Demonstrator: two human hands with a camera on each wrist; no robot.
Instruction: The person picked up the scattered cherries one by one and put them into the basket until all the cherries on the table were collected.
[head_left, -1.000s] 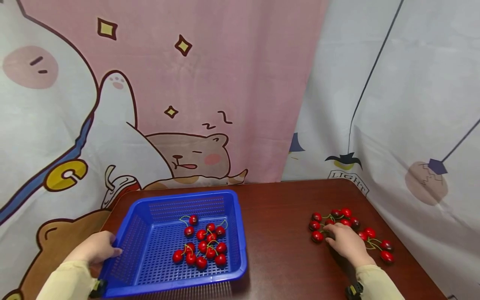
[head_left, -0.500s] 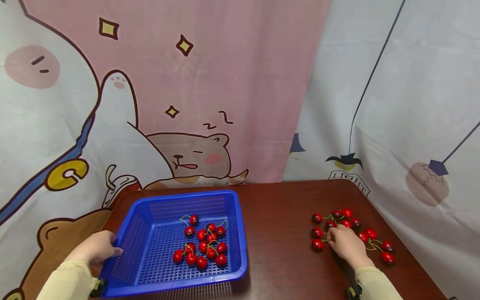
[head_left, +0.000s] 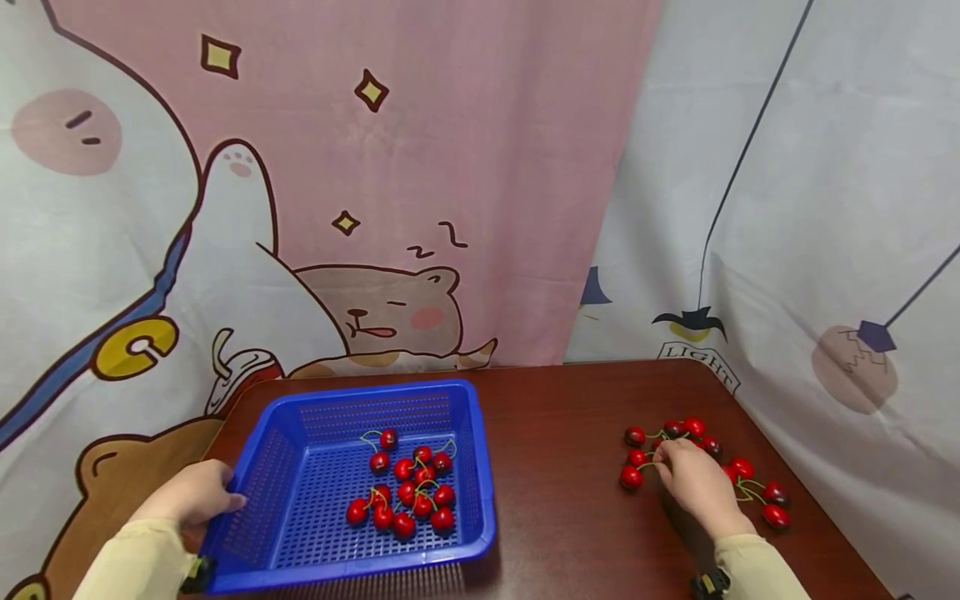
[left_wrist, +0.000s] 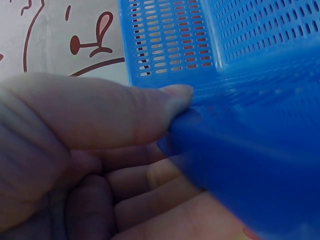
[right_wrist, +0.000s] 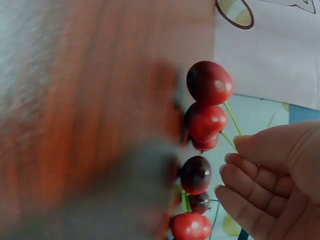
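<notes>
My left hand (head_left: 189, 495) grips the left rim of a blue plastic basket (head_left: 480, 467); in the left wrist view the thumb lies over the rim (left_wrist: 240, 95) with the fingers underneath. Inside the basket, toward its right side, lie several red cherries (head_left: 406, 493) with green stems. On the right of the table, my right hand (head_left: 699, 483) pinches the green stems of two cherries (head_left: 631, 477). The right wrist view shows those stems running from the fruit (right_wrist: 210, 82) to the thumb and index finger (right_wrist: 245, 142). Part of the pile is hidden behind this hand.
More cherries lie past the right hand, a dark one (head_left: 634, 436) at the left of the pile and a stemmed bunch (head_left: 775, 493) near the table's right edge. Brown table surface (head_left: 555, 467) separates basket and pile. A printed curtain (head_left: 525, 208) hangs behind.
The right fingers have closed on the stems. The two cherries shifted toward the person, then slightly away again with the hand. The left hand and basket stay put.
</notes>
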